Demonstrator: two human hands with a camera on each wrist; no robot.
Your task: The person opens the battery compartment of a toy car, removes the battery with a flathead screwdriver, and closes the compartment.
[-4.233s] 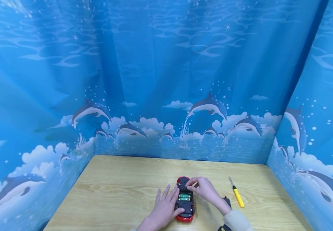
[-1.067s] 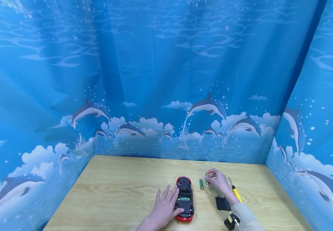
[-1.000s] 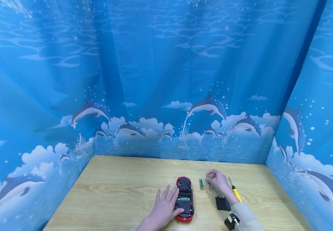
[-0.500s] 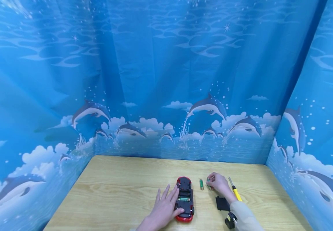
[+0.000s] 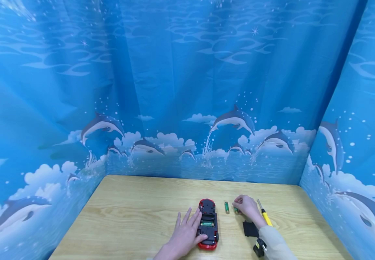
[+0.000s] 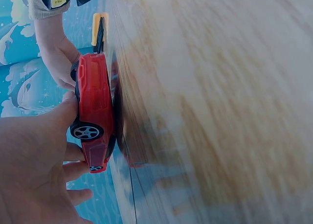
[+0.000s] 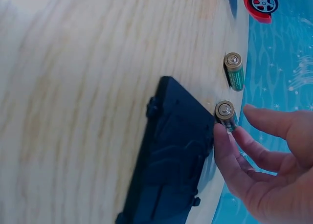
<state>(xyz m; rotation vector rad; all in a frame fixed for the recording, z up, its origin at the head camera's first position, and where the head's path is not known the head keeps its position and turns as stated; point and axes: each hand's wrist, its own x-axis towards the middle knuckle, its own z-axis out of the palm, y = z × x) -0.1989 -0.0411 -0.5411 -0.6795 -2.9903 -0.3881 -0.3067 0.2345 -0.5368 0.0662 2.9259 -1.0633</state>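
A red toy car [image 5: 208, 236] lies upside down, its black underside up and the battery bay uncovered. One green battery [image 5: 207, 224] is visible in the bay. My left hand [image 5: 185, 233] rests on the car's left side with fingers spread straight. Right of the car, a green battery [image 5: 227, 207] lies on the table. Beside it lies a second loose battery [image 7: 225, 111], with my right hand [image 5: 247, 206] over it. In the right wrist view, fingertips are at this battery's side while the thumb stands apart from it.
A black battery cover [image 5: 250, 229] lies on the wooden table [image 5: 135, 216] below the right hand. A yellow-handled screwdriver [image 5: 266, 218] lies to its right, partly behind the wrist. A blue dolphin curtain [image 5: 161, 108] encloses the table's back and sides.
Two batteries have come out of the car and onto the table at its right. Over the last second my right hand shifted slightly nearer with the second one; its thumb is now apart. The left hand stayed.
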